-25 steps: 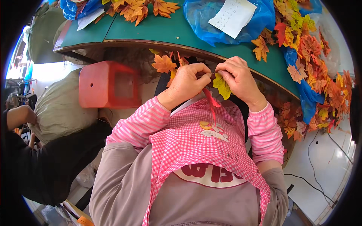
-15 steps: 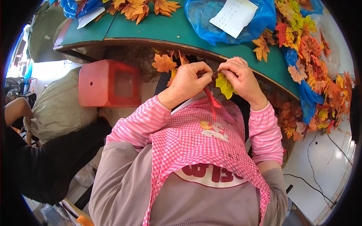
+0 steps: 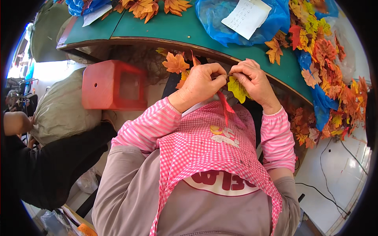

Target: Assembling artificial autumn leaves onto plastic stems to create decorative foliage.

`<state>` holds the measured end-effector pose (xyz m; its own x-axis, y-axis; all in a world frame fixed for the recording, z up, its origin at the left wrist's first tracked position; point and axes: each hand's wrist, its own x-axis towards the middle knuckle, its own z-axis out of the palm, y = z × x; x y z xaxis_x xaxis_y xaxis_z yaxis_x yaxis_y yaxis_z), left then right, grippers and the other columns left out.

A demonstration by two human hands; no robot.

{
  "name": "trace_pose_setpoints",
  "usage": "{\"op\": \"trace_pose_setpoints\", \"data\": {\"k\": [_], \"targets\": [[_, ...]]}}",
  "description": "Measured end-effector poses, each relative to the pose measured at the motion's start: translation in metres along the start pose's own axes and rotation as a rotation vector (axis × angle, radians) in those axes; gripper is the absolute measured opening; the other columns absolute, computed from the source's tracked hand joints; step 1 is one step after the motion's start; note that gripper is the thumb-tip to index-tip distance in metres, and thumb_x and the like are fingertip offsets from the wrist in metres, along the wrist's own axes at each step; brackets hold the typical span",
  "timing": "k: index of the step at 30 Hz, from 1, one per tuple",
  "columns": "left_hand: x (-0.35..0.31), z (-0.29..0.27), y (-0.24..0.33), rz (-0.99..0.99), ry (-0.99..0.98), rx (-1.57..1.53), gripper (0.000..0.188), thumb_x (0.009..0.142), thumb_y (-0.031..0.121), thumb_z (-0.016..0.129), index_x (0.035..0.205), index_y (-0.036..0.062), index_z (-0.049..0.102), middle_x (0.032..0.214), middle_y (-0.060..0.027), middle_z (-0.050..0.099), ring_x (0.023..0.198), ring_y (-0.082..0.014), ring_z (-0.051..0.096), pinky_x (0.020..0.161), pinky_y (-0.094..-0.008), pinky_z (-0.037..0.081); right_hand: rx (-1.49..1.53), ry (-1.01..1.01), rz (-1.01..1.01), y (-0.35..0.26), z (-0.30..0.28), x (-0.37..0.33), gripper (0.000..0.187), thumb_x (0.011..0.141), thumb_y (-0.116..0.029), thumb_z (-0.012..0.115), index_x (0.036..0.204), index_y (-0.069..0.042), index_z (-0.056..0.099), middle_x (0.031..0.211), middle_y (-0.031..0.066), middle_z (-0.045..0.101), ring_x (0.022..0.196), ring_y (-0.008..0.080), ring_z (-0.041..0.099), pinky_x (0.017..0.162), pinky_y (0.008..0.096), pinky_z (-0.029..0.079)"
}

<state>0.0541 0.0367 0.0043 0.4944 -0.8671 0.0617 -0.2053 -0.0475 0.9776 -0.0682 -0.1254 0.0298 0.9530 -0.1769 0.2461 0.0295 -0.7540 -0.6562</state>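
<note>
In front of my apron (image 3: 204, 141), my two hands meet, fingertips almost touching. My left hand (image 3: 201, 84) is closed in a pinch on a leafy artificial spray; its orange maple leaf (image 3: 175, 63) sticks out to the left of the hand. Below the left fingers hangs a narrow red leaf (image 3: 225, 107). My right hand (image 3: 254, 82) is closed too, pinching a yellow-green artificial leaf (image 3: 238, 89) that hangs under its thumb. The stem between the fingertips is mostly hidden by them.
A green table (image 3: 165, 28) carries a blue plastic bag (image 3: 208, 19) with a written paper (image 3: 246, 17). Artificial leaves (image 3: 327, 59) pile up at the right. Left of me are a red stool (image 3: 102, 84), a stuffed sack (image 3: 65, 110) and another person's leg (image 3: 55, 165). Cables (image 3: 325, 188) lie at lower right.
My left hand has shifted slightly right, closer to my right hand, and the orange leaves moved with it. Both hands keep their pinch.
</note>
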Motion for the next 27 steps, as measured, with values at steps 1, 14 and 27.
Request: {"op": "trace_pose_setpoints", "data": {"k": [1, 14, 27], "targets": [[-0.001, 0.0, 0.001, 0.007, 0.002, 0.011, 0.012, 0.086, 0.009, 0.061, 0.089, -0.0008, 0.065, 0.07, -0.002, 0.064, 0.064, -0.0051, 0.058, 0.056, -0.0229, 0.048, -0.011, -0.011, -0.014, -0.003, -0.001, 0.0, 0.007, 0.085, -0.008, 0.063, 0.092, -0.008, 0.065, 0.084, 0.0031, 0.064, 0.086, 0.0228, 0.055, 0.091, 0.0357, 0.037], [-0.012, 0.002, -0.005, -0.075, -0.005, -0.039, 0.012, 0.081, 0.007, 0.06, 0.086, -0.0037, 0.063, 0.071, -0.0127, 0.065, 0.062, -0.0169, 0.062, 0.059, -0.0305, 0.049, 0.098, 0.082, 0.058, -0.025, 0.022, -0.009, 0.014, 0.08, 0.001, 0.064, 0.094, -0.002, 0.063, 0.089, 0.0116, 0.06, 0.086, 0.0271, 0.06, 0.075, 0.0329, 0.049], [-0.017, -0.004, -0.005, 0.049, -0.082, 0.07, 0.013, 0.078, 0.008, 0.062, 0.082, -0.0042, 0.063, 0.068, -0.0124, 0.064, 0.061, -0.0166, 0.062, 0.058, -0.0303, 0.049, 0.007, 0.0, 0.028, -0.022, 0.017, -0.02, 0.013, 0.079, -0.001, 0.064, 0.092, -0.004, 0.063, 0.085, 0.009, 0.061, 0.086, 0.0274, 0.058, 0.077, 0.0357, 0.047]]}}
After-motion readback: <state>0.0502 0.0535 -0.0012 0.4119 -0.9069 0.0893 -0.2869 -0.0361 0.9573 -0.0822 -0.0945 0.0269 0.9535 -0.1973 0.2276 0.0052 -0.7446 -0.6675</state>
